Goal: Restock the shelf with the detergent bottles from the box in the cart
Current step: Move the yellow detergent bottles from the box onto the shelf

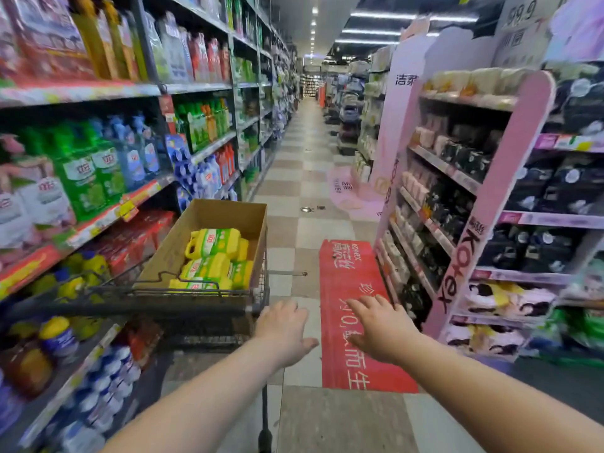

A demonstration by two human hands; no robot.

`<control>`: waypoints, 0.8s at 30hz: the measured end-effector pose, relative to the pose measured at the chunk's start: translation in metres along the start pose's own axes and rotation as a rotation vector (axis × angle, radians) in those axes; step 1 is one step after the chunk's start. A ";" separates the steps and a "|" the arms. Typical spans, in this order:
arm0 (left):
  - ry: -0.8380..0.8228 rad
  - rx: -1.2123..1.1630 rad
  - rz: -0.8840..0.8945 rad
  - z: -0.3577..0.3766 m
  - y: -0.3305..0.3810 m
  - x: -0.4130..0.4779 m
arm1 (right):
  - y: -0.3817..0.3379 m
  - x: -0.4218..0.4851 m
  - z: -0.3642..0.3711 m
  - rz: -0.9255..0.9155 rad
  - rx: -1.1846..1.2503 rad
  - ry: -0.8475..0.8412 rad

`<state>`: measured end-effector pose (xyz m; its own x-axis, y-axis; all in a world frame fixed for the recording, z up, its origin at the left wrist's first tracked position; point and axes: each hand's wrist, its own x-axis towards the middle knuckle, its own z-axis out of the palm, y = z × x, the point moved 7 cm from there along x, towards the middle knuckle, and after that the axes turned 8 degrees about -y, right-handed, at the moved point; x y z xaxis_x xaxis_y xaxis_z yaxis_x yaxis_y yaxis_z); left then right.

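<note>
A brown cardboard box sits in a black wire cart at lower centre-left. Inside lie several yellow detergent bottles with green-and-white labels. My left hand hovers at the cart's right rear corner, fingers spread, holding nothing. My right hand is stretched out over the aisle floor to the right of the cart, fingers apart and empty. The shelf on the left holds rows of green, blue and white detergent bottles, with yellow bottles on a lower level beside the cart.
A pink display rack of packaged goods stands on the right. A red floor sticker lies between it and the cart. The tiled aisle runs straight ahead between both shelf rows.
</note>
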<state>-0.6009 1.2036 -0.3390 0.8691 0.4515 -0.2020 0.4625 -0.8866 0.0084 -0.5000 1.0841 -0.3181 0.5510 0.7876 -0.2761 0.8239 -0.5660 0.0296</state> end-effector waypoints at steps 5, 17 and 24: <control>0.016 0.000 0.028 -0.024 -0.019 0.093 | 0.026 0.080 -0.022 0.030 0.021 -0.019; -0.079 -0.015 -0.145 -0.026 -0.072 0.247 | 0.073 0.281 -0.044 -0.098 -0.016 -0.063; -0.118 -0.101 -0.359 -0.033 -0.099 0.337 | 0.096 0.400 -0.077 -0.305 -0.074 -0.086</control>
<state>-0.3480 1.4468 -0.3753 0.6251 0.7115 -0.3210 0.7538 -0.6570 0.0115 -0.1906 1.3639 -0.3521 0.2665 0.8930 -0.3627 0.9585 -0.2852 0.0023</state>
